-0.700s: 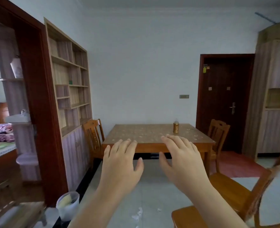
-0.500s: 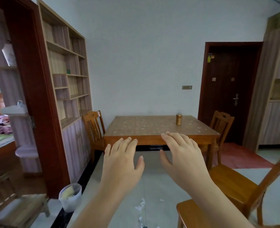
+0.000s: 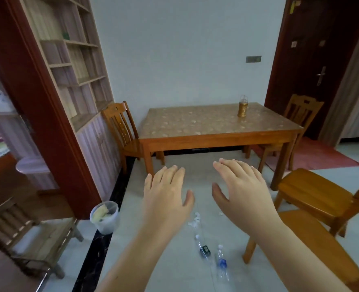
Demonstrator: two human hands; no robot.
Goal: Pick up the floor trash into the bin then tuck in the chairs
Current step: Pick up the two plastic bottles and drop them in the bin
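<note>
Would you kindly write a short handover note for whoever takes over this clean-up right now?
Left hand and right hand: both open, empty, held over the floor.
Trash on the floor: dark-label bottle, blue-label bottle, paper scraps.
Bin stands left, by the door frame, with something already in it.
Nearer chair and farther chair stand pulled out from the table.
Done: nothing visibly. Left: all trash into bin, tuck chairs.

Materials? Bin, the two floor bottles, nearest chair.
Bin: translucent whitish plastic, likely; contents show through its wall. Dark-label bottle and blue-label bottle: thin clear plastic; floor shows through. Nearest chair: orange-brown wood, glossy varnish by the sheen on its seat.
</note>
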